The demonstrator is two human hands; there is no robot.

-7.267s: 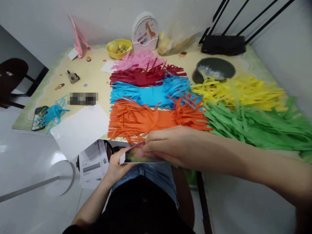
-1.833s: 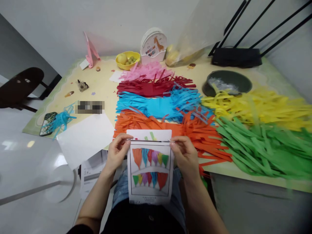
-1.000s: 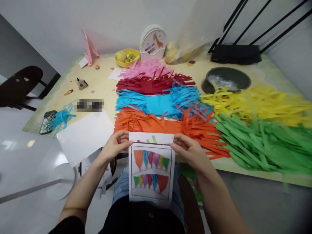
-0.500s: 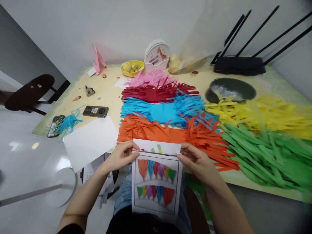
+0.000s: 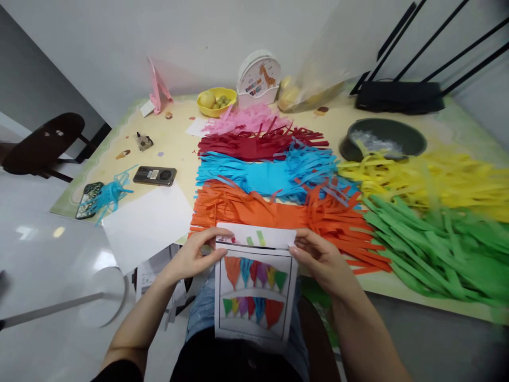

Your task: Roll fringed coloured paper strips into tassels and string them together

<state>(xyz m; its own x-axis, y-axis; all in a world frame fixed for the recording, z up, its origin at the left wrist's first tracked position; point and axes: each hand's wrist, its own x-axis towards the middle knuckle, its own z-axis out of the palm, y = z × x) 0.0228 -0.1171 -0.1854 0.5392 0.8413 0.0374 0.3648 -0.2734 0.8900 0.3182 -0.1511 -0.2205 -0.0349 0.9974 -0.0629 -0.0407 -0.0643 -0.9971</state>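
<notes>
Above my lap I hold a white printed sheet (image 5: 254,292) by its upper corners. Its front pictures two rows of coloured fringed bunting, and a strip along the top is folded over or lies behind. My left hand (image 5: 202,252) pinches the upper left corner between thumb and fingers. At the upper right corner, my right hand (image 5: 318,257) pinches likewise. Just beyond the sheet lies fringed orange paper (image 5: 278,212), with fringed blue paper (image 5: 268,178), dark red paper (image 5: 254,147) and pink paper (image 5: 250,119) in rows behind it.
To the right lie yellow paper strips (image 5: 437,178) and green paper strips (image 5: 441,254). Behind them are a dark green bowl (image 5: 409,139) and a black router (image 5: 400,98). On the left are a phone (image 5: 154,175), white paper (image 5: 147,228) and a blue tassel (image 5: 111,195). A yellow fruit bowl (image 5: 217,111) stands at the back.
Both hands keep their grip on the sheet, which shows slightly more of its upper strip. The camera view has shifted a little, so the table things appear slightly higher.
</notes>
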